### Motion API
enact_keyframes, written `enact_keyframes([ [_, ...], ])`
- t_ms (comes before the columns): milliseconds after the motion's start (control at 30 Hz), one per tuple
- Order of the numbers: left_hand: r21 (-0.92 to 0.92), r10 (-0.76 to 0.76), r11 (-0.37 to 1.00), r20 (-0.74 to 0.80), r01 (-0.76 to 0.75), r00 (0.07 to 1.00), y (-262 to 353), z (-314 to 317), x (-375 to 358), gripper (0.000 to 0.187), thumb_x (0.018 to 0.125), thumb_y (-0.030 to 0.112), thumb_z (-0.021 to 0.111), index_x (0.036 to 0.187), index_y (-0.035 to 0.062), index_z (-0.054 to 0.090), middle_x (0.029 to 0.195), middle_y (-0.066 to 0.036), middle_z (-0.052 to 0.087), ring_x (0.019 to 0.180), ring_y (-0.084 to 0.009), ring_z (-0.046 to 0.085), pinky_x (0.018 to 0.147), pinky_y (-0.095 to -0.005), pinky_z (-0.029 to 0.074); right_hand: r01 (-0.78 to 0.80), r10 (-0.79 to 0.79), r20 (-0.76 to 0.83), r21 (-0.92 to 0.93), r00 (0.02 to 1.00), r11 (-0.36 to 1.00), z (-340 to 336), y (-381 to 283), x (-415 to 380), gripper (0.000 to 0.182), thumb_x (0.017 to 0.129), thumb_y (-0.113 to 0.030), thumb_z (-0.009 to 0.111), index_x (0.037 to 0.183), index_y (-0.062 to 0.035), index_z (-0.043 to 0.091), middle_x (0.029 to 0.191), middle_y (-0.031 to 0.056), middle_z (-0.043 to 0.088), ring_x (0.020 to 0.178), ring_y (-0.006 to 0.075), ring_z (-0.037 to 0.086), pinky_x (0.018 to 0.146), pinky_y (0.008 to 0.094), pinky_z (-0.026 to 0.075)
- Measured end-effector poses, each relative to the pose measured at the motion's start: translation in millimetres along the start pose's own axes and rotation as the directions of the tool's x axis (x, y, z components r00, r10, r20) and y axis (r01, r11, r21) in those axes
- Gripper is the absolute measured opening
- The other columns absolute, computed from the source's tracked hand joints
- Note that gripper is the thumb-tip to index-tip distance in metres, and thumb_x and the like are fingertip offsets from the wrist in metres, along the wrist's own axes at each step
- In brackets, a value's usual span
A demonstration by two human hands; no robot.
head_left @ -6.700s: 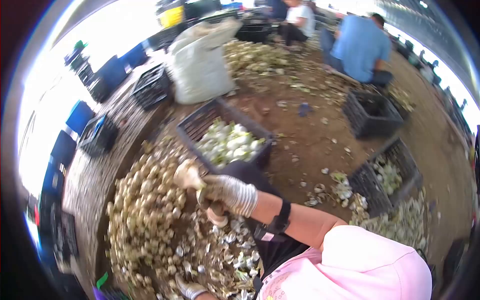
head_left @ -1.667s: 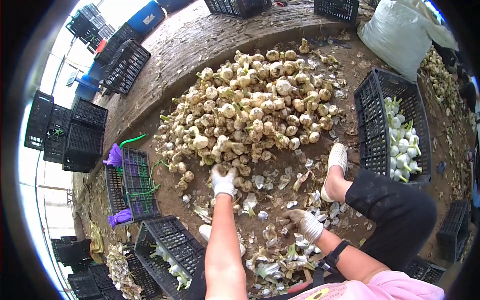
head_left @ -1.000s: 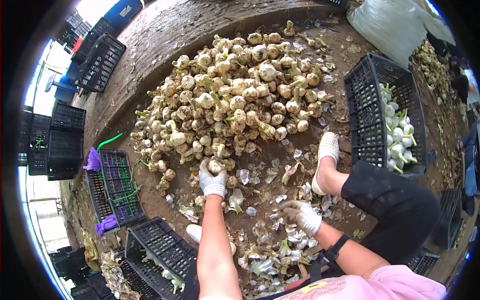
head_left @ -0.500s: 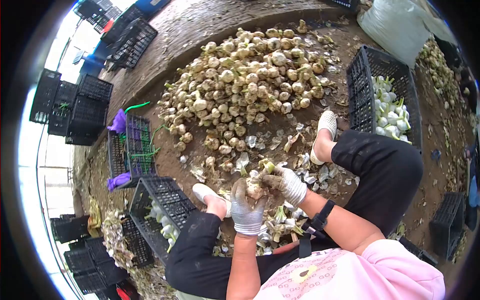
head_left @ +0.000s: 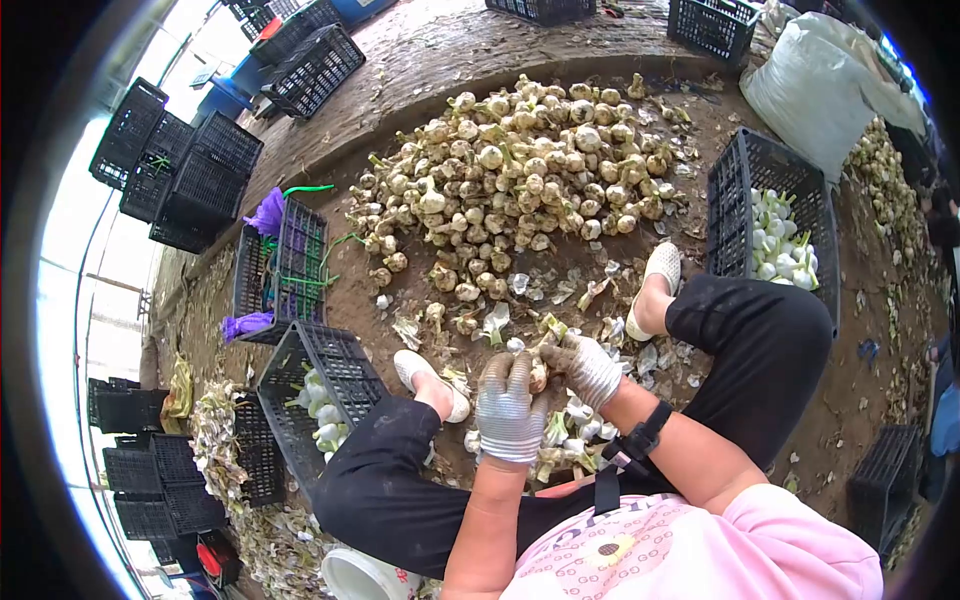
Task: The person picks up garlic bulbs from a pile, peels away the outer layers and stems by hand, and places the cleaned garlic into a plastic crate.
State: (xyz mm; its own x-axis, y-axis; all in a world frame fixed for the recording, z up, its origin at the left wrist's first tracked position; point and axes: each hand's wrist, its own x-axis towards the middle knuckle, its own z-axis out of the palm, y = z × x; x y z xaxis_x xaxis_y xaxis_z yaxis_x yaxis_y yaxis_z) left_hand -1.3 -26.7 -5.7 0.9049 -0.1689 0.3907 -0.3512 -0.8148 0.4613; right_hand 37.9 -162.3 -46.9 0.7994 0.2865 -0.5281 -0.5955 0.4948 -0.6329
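My left hand [head_left: 507, 405], in a grey knit glove, is closed around a garlic bulb [head_left: 538, 373] low between my knees. My right hand [head_left: 585, 368], also gloved, grips the same bulb from the right, at its stalk end. Loose garlic skins [head_left: 560, 440] lie on the dirt under both hands. A big pile of unpeeled garlic bulbs [head_left: 520, 170] spreads on the ground in front of me, beyond my feet.
A black crate [head_left: 740, 215] at the right holds white cleaned bulbs; another black crate [head_left: 315, 360] at my left holds a few. A white sack [head_left: 815, 85] stands at the far right. Stacked empty crates [head_left: 180, 170] line the left side.
My left hand picked a bulb from the pile's near edge and drew it back to my lap. My right hand came up and took hold of the same bulb.
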Motion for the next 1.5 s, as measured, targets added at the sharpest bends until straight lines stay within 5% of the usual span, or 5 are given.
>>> enact_keyframes([
  [567,-0.64,-0.307,-0.595,0.741,0.487,0.597,-20,6,-7,0.06,0.078,0.05,0.058,0.117,0.0057,0.049,0.111,-0.011,0.055,0.097,-0.0257,0.057,0.069,-0.0405,0.054,0.013,-0.031,0.163,0.11,0.986,0.994,-2,-9,-35,0.024,0.079,-0.015,0.066,0.099,-0.0023,0.059,0.079,0.004,0.063,0.065,0.0111,0.06,0.054,0.0246,0.05],
  [767,-0.795,-0.356,0.374,0.352,0.477,0.866,4,14,-6,0.059,0.078,0.015,0.068,0.127,0.0053,0.036,0.115,-0.008,0.048,0.086,-0.0155,0.055,0.068,-0.0256,0.05,0.26,-0.216,0.182,-0.275,0.959,0.926,-14,-12,-32,0.018,0.082,-0.011,0.062,0.097,-0.0013,0.06,0.081,0.003,0.061,0.069,0.0092,0.057,0.061,0.0219,0.048],
  [1033,-0.778,-0.576,-0.622,0.535,0.095,0.618,-40,5,12,0.047,0.079,0.05,0.057,0.101,0.0076,0.057,0.083,-0.01,0.06,0.061,-0.0254,0.059,0.044,-0.0376,0.052,0.317,-0.259,-0.249,0.232,0.933,0.919,-36,-41,-7,0.02,0.081,-0.01,0.058,0.099,-0.0035,0.054,0.09,0.0039,0.062,0.078,0.0138,0.06,0.066,0.0283,0.05],
  [1200,-0.911,-0.726,-0.391,0.394,0.133,0.564,-47,8,6,0.058,0.08,0.06,0.05,0.105,0.0084,0.052,0.09,-0.008,0.062,0.073,-0.0215,0.063,0.055,-0.0352,0.055,0.275,0.138,0.316,-0.928,0.939,0.251,-44,-7,-20,0.051,0.076,-0.014,0.067,0.119,0.0032,0.047,0.108,0.0136,0.056,0.097,0.0227,0.056,0.085,0.0355,0.047],
  [1500,-0.872,-0.317,0.385,0.183,0.303,0.93,1,13,3,0.085,0.073,0.053,0.063,0.131,-0.0023,0.033,0.129,-0.013,0.043,0.118,-0.0239,0.043,0.098,-0.0355,0.035,-0.014,0.059,0.231,-0.192,0.971,0.981,-7,-24,-32,0.063,0.075,-0.024,0.072,0.127,-0.0048,0.041,0.111,0.0033,0.055,0.096,0.0119,0.056,0.08,0.027,0.05],
])
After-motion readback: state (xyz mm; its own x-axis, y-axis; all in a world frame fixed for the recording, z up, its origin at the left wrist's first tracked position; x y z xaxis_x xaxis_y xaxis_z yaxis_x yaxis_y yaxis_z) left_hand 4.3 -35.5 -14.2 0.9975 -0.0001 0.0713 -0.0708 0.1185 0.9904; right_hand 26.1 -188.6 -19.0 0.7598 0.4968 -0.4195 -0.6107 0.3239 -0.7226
